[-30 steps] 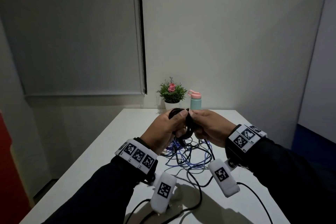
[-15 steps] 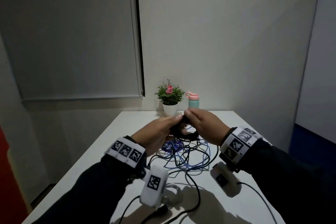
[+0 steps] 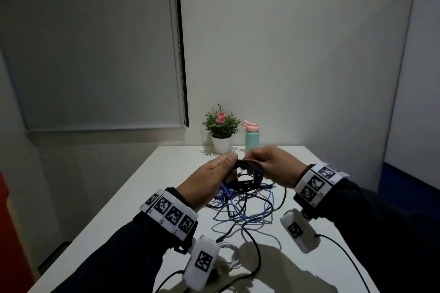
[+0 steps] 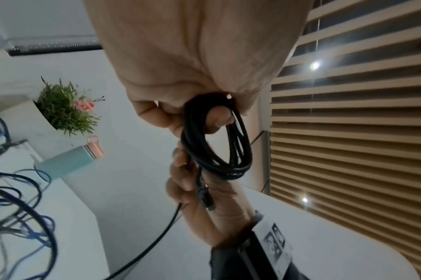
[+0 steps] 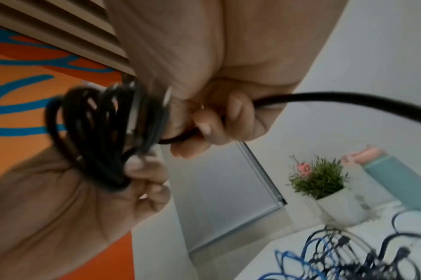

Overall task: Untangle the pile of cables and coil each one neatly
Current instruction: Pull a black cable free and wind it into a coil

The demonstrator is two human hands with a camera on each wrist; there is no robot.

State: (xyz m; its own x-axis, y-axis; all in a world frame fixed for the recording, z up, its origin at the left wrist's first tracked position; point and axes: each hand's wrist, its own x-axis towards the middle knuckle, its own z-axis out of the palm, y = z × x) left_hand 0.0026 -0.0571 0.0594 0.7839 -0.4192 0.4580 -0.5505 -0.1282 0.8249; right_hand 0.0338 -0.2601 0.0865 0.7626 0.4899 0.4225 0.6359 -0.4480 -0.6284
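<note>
A black cable coil [image 3: 250,173] hangs in the air between both hands above the table. My left hand [image 3: 232,163] grips the coil's left side, thumb on top; its fingers curl through the loops [image 4: 216,144]. My right hand [image 3: 252,159] holds the coil's right side, and in the right wrist view its fingers pinch the loose black cable end [image 5: 188,136] beside the coil [image 5: 104,132]. Below the hands a tangled pile of blue and black cables [image 3: 242,207] lies on the white table [image 3: 147,188].
A small potted plant [image 3: 221,130] and a teal bottle with a pink lid [image 3: 252,136] stand at the table's far edge by the wall. A white cable [image 3: 228,252] lies near the front. Black leads from the wrist cameras trail over the near table.
Both hands have kept hold of the black coil. The coil has tipped from upright to lying flatter, and the hands sit slightly lower over the pile.
</note>
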